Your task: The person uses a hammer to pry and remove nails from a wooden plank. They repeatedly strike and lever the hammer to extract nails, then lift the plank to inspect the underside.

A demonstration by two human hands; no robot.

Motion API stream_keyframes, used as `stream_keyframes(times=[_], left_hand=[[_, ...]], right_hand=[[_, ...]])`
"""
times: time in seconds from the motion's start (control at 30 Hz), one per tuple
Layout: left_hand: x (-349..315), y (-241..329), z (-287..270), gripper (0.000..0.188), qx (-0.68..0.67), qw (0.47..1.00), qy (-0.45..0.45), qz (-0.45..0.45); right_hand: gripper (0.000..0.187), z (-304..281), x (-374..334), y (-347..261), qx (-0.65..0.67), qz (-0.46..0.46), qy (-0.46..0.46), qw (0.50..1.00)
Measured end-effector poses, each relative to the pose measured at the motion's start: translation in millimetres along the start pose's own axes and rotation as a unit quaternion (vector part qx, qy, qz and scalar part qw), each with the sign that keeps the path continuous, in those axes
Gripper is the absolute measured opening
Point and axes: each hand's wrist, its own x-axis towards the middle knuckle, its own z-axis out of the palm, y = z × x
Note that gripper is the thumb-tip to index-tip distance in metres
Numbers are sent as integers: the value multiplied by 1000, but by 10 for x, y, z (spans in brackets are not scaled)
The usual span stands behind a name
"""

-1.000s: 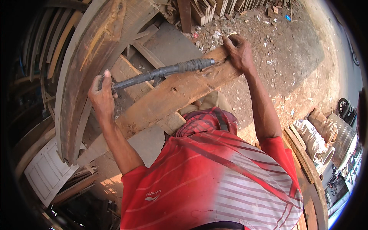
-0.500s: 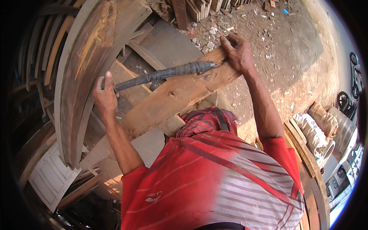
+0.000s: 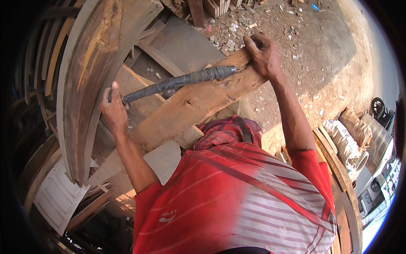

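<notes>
A long dark bar-like tool (image 3: pixel 177 82) with a wrapped, ridged section lies slantwise above a broad brown wooden plank (image 3: pixel 169 120). My left hand (image 3: pixel 114 108) is closed around the tool's left end, thumb pointing up. The tool's far end stops just short of my right hand (image 3: pixel 264 55), which is closed at the plank's upper right end; its fingertips are partly hidden. A small dark knob (image 3: pixel 168 93) shows under the tool's middle. The plank slopes down to the left below the tool, with knots and a rough split near its right end.
A large curved timber (image 3: pixel 91 80) stands close left of my left hand. Beyond the plank are a grey board (image 3: pixel 186 46) and littered ground (image 3: pixel 292 67). Stacked curved wood (image 3: pixel 38 59) and a white panelled door (image 3: pixel 59 197) lie left; sacks (image 3: pixel 342 135) and boards are right.
My left hand and the tool's left end have shifted slightly left and down. My right hand and the plank stay nearly in place. The surroundings have slid a little in view.
</notes>
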Motion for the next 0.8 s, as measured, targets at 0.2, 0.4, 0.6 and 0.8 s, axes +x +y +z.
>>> stream_keyframes(times=[0.2, 0.4, 0.6, 0.8], left_hand=[[79, -258, 143, 63, 19, 997, 64, -40], [148, -281, 230, 47, -13, 999, 37, -5], [330, -309, 291, 48, 106, 984, 55, 135], [435, -466, 360, 47, 55, 978, 30, 199]], right_hand=[[42, 18, 10, 30, 14, 0, 1, 1000], [41, 2, 7, -26, -20, 3, 4, 1000], [41, 7, 13, 20, -6, 5, -8, 1000], [40, 13, 21, -23, -21, 7, -5, 1000]])
